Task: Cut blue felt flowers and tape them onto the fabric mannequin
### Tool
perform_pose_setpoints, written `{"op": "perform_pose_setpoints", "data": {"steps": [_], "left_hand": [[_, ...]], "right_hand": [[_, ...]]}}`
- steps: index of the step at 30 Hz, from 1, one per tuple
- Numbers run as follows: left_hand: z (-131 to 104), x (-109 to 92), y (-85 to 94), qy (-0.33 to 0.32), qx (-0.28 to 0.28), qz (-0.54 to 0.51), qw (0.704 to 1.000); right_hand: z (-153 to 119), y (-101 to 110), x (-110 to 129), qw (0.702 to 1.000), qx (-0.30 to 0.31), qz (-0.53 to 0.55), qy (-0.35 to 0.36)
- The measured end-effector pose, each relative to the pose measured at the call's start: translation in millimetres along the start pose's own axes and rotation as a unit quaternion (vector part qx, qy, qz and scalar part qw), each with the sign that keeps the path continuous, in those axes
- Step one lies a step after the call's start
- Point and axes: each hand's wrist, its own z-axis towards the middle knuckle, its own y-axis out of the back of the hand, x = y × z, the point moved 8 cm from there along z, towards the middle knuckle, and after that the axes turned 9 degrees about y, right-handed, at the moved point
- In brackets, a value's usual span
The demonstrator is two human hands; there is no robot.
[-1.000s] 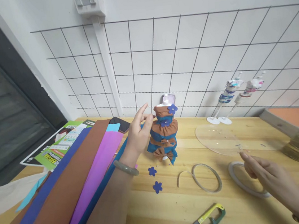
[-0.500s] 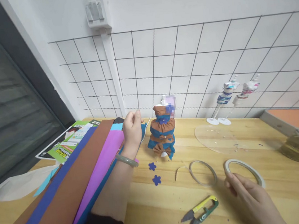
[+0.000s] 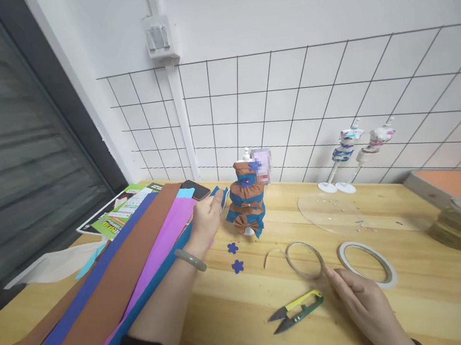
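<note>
My left hand (image 3: 207,223) is closed at the far end of a dark blue paper strip (image 3: 216,190), which has a thin white edge beside my thumb. A jade-like bangle is on that wrist. My right hand (image 3: 363,296) has its fingertips closed at the near right edge of a thin tape roll (image 3: 289,260), whose loose end curls left. Close to its knuckles lies a wider white tape roll (image 3: 388,273). Between the hands are yellow-and-green thread snips (image 3: 298,310), two blue paper flowers (image 3: 237,266) and a small dress form (image 3: 247,198) in brown and blue ruffled paper.
Long brown, blue and purple paper strips (image 3: 128,263) cover the left side. Behind them lie a phone (image 3: 195,189) and a green printed sheet (image 3: 106,220). Two small decorated dress forms (image 3: 343,153) stand at the back right, near a clear disc (image 3: 328,216) and an orange-lined tray (image 3: 419,185).
My right hand has left the white tape roll and moved left to the thin one. My left hand has come down to the end of the blue strip. The view has shifted slightly.
</note>
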Motion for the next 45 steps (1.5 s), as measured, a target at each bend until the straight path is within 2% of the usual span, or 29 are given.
{"op": "perform_pose_setpoints", "data": {"steps": [5, 8, 13, 16, 18, 23, 31, 37, 45], "left_hand": [[-18.9, 28.7, -0.9, 0.06, 0.05, 0.022, 0.997], [-32.8, 40.2, -1.9, 0.08, 0.084, 0.05, 0.992], [-57.5, 47.5, -8.1, 0.071, 0.181, 0.144, 0.97], [-72.5, 52.2, -13.1, 0.075, 0.222, 0.206, 0.95], [-80.9, 56.3, -18.1, 0.081, 0.24, 0.245, 0.936], [-88.5, 61.2, -28.5, 0.071, 0.227, 0.297, 0.925], [-88.4, 59.2, -34.3, 0.063, 0.239, 0.277, 0.929], [-87.4, 58.4, -30.9, 0.079, 0.247, 0.218, 0.941], [-80.9, 51.8, -17.0, 0.049, 0.22, 0.25, 0.942]], "right_hand": [[1.2, -2.6, 5.9, 0.999, 0.029, 0.006, 0.033], [1.0, -9.0, 20.7, 0.994, 0.064, 0.023, 0.088], [-6.8, -31.5, 46.4, 0.97, 0.179, 0.011, 0.166], [-12.4, -44.9, 52.1, 0.954, 0.248, 0.01, 0.171], [-13.2, -48.6, 51.5, 0.951, 0.264, 0.006, 0.161], [-11.5, -48.1, 49.1, 0.955, 0.257, 0.003, 0.149], [-10.5, -48.5, 42.7, 0.961, 0.241, 0.001, 0.14], [-9.7, -47.1, 38.5, 0.966, 0.21, -0.014, 0.152], [-7.5, -40.8, 44.3, 0.968, 0.178, -0.022, 0.173]]}}
